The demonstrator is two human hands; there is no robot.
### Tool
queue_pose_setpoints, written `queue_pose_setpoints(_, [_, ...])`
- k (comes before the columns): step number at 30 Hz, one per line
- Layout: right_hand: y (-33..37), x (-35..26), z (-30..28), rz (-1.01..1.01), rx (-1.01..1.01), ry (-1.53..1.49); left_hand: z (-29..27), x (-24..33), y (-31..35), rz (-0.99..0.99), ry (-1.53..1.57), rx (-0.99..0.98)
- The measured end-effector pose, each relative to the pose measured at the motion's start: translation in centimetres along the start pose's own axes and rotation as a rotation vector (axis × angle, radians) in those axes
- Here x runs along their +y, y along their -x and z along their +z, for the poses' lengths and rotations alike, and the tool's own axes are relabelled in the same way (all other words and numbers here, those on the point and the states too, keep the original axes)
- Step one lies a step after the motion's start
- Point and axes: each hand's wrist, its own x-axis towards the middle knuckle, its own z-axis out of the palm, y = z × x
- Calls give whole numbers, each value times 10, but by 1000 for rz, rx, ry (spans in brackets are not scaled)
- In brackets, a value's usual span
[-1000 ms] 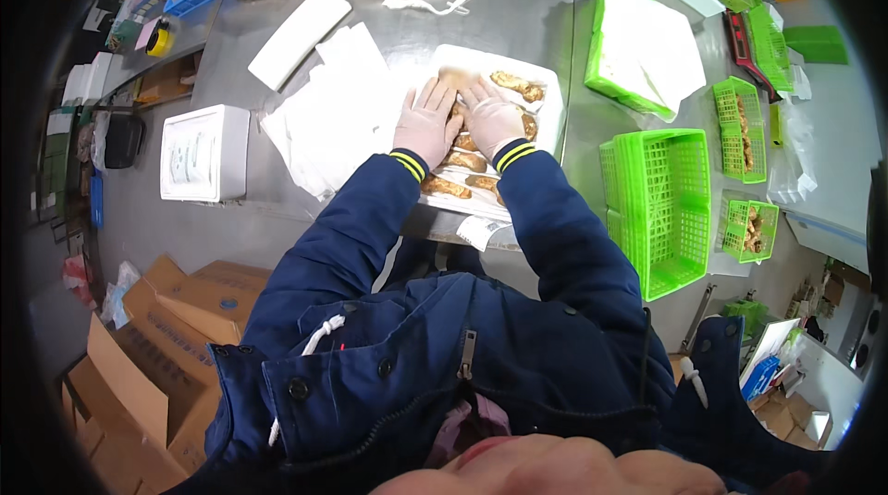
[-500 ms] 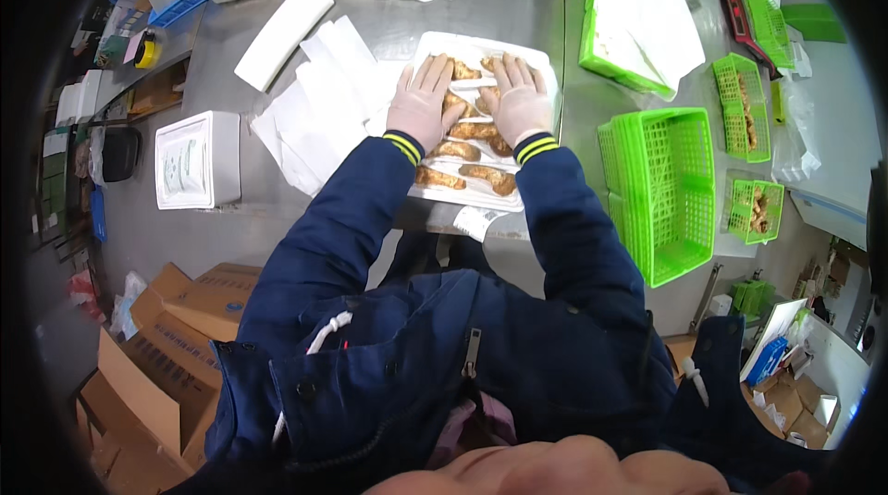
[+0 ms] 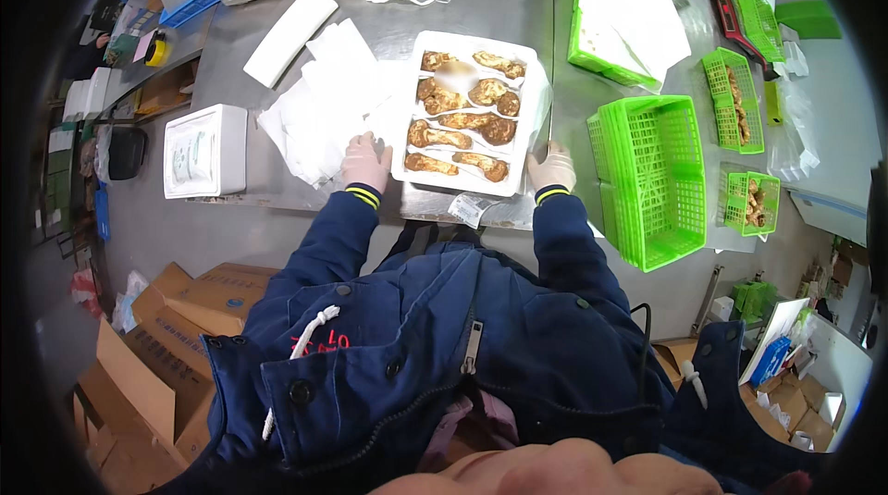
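In front of me on the metal table lies a white foam box (image 3: pixel 400 151) with rounded corners. Inside it several brown-and-cream mushrooms (image 3: pixel 442 137) rest in two columns on white lining; a pale blur hides a spot near the top ones. My left hand (image 3: pixel 367 163), in a thin pale glove, rests at the table's front edge, left of the box, close to the white sheets (image 3: pixel 310 120). On the box's other side my gloved right hand (image 3: pixel 553 168) also rests near the edge. Both hands are empty, with fingers loosely apart.
Stacked green plastic baskets (image 3: pixel 652 180) stand to the right. Behind them, white sheets cover another green basket (image 3: pixel 583 60). A white lidded foam box (image 3: pixel 205 151) stands at left, and a white foam slab (image 3: pixel 290 37) lies behind the loose sheets. Opened cardboard boxes (image 3: pixel 153 361) sit lower left.
Both hands have lifted off the mushrooms and drawn back toward me, parting to either side of the box. The mushrooms now show uncovered by hands.
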Motion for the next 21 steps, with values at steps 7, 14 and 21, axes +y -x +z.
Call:
queue_pose_setpoints(7, [-26, 35, 29, -55, -18, -324, 35, 6, 13, 61, -136, -50])
queue_pose_setpoints(14, [-12, 6, 13, -329, -10, -78, 28, 2, 15, -2, -196, -13])
queue_pose_setpoints(21, [-2, 11, 40, -281, 142, -183, 31, -20, 11, 98, -71, 124])
